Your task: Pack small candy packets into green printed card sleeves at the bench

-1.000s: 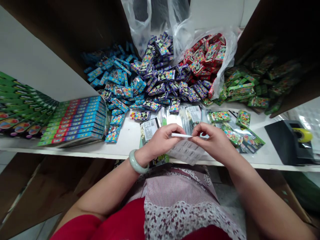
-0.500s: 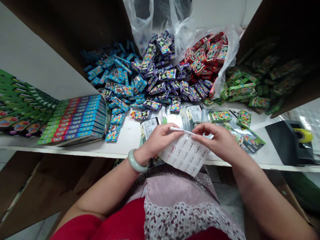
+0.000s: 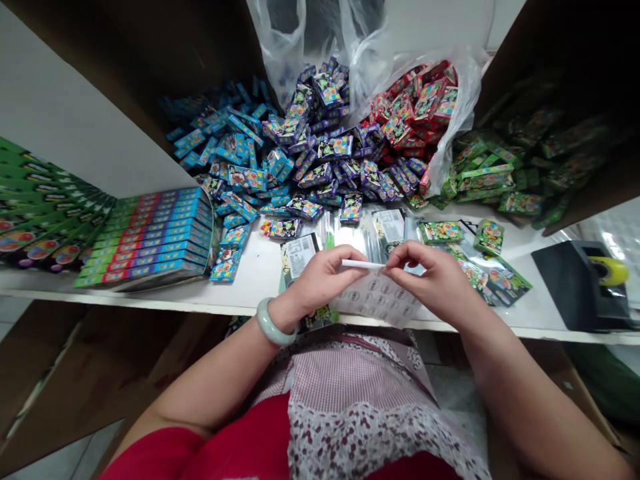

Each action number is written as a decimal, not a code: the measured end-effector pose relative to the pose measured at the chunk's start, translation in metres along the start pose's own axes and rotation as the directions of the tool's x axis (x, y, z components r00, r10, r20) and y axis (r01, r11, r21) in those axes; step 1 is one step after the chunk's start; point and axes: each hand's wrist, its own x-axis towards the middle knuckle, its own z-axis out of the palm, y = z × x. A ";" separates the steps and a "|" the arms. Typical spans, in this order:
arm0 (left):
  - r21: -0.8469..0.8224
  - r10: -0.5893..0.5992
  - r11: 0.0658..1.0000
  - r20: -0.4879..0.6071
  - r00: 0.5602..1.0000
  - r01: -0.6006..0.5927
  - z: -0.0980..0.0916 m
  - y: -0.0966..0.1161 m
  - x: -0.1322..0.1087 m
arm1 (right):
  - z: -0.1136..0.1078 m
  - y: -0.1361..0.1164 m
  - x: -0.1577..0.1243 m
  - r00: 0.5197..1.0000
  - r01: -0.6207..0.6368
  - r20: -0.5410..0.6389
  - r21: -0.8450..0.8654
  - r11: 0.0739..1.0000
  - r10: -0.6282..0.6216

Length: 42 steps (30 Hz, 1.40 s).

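While both hands (image 3: 325,280) (image 3: 433,280) pinch it, the white strip (image 3: 363,265) lies crosswise.

No words can be read here. A white paper sheet of round stickers (image 3: 377,300) has small print inside each circle, but it is too tiny and blurry to read. A white paper label with black barcode lines (image 3: 300,257) sits on a dark flat plastic packet (image 3: 286,283) on the white desk (image 3: 255,280). Its numbers are too small too. A second white paper label (image 3: 389,225), farther away, can't be read either.
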 end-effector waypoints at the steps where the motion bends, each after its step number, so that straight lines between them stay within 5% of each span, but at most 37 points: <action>1: -0.006 -0.020 1.000 0.000 1.000 0.020 0.000 0.000 0.000 | 0.000 0.000 0.000 1.000 0.011 -0.019 -0.015 1.000 -0.012; 7: 0.044 0.012 0.999 0.004 1.000 -0.012 0.000 -0.001 -0.001 | 0.003 0.004 -0.002 0.999 0.019 -0.038 -0.057 0.998 -0.022; 14: 0.023 -0.081 0.996 -0.018 0.997 0.082 0.001 -0.001 0.000 | 0.005 0.003 -0.004 0.987 0.121 -0.077 -0.212 0.970 -0.140; 22: -0.125 -0.165 0.977 0.082 0.983 0.174 -0.001 -0.003 -0.002 | 0.007 0.007 -0.003 0.999 0.015 -0.033 -0.128 0.992 -0.019; 30: -0.192 -0.200 0.961 0.006 0.980 0.197 0.000 -0.006 -0.001 | -0.001 0.013 -0.004 0.999 -0.013 0.029 -0.046 0.999 0.014; 34: -0.362 -0.267 0.901 -0.031 0.963 0.238 -0.003 -0.009 -0.001 | -0.008 0.029 -0.013 0.994 -0.106 0.049 0.128 0.986 0.101; 38: -0.459 -0.305 0.848 -0.014 0.952 0.265 -0.006 -0.012 0.001 | 0.003 0.042 -0.023 0.960 -0.277 0.088 0.465 0.841 0.268; 42: -0.418 -0.254 0.888 -0.104 0.962 0.190 -0.002 -0.017 0.005 | 0.013 0.046 -0.025 0.945 -0.239 -0.079 0.497 0.834 0.318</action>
